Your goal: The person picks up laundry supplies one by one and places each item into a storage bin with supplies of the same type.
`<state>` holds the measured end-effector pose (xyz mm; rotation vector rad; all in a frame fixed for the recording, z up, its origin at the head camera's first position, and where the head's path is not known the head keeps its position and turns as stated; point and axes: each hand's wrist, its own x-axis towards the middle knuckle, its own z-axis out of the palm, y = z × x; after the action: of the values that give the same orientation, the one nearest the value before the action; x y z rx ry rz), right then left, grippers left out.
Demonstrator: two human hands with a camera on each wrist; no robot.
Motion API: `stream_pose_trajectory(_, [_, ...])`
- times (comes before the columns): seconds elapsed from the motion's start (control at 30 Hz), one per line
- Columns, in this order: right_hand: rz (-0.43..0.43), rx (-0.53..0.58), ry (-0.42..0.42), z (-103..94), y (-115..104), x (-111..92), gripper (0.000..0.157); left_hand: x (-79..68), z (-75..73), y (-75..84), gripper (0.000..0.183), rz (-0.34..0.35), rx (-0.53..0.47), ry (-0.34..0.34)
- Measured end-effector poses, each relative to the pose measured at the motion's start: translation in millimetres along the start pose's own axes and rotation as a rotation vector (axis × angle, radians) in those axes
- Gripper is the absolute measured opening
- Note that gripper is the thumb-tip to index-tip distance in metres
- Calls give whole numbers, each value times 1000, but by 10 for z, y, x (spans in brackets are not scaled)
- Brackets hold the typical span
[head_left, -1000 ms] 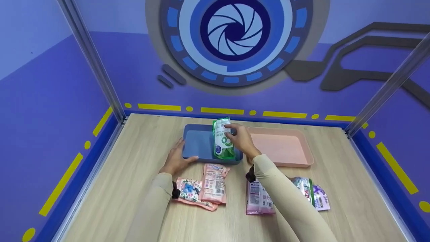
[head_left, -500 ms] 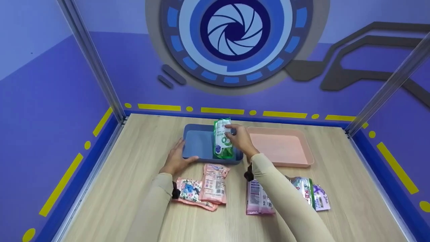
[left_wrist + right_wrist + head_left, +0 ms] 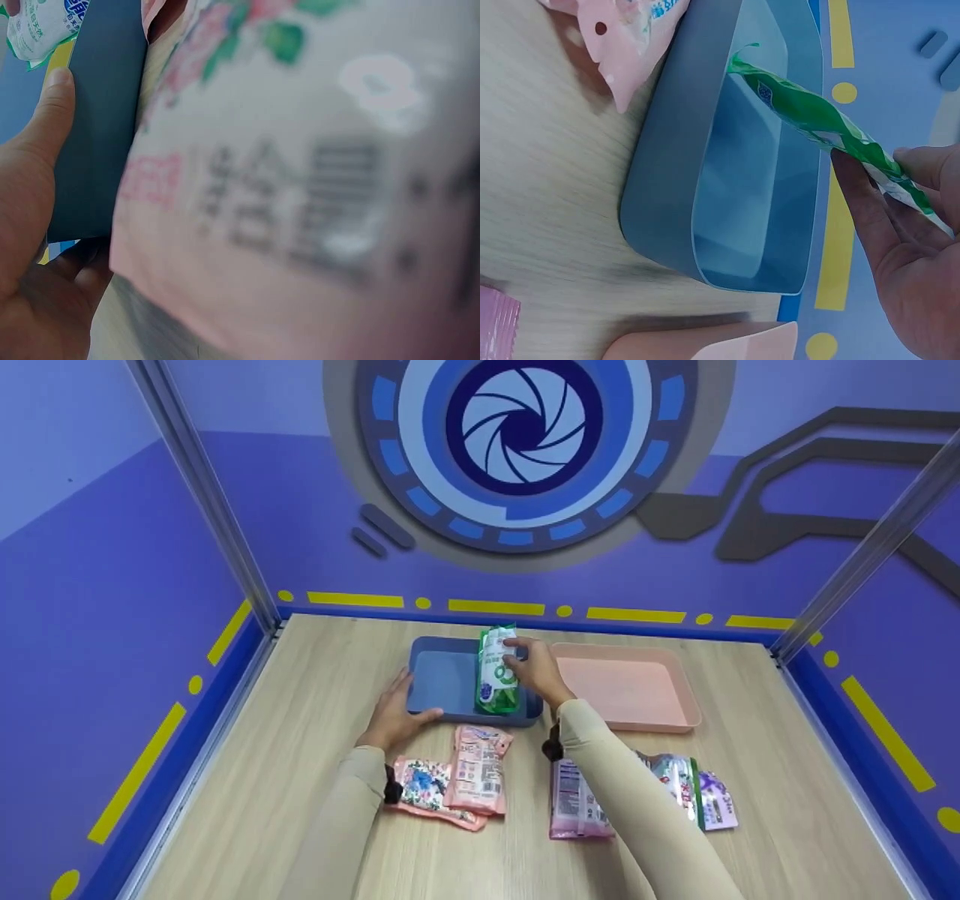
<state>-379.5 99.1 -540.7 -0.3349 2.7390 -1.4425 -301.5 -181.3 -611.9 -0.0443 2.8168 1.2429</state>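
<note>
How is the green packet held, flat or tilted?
Tilted: in the right wrist view, the green packet slants over the blue tray, pinched by the right hand.

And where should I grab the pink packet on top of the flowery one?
Probably the middle of its right long edge, from the right: the pink packet lies long and narrow, with table showing beside that edge, while its left side overlaps the flowery packet.
</note>
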Motion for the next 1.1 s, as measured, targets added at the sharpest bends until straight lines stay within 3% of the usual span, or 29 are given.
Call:
stream_pose_trajectory(0.37, [20,-5,0,40,33,14,35,12,3,-18,102,43,21,18])
stream_pose_trajectory(1.1, [17,-45,-16,77,85,53,37,16,3,-17,102,16,0,11])
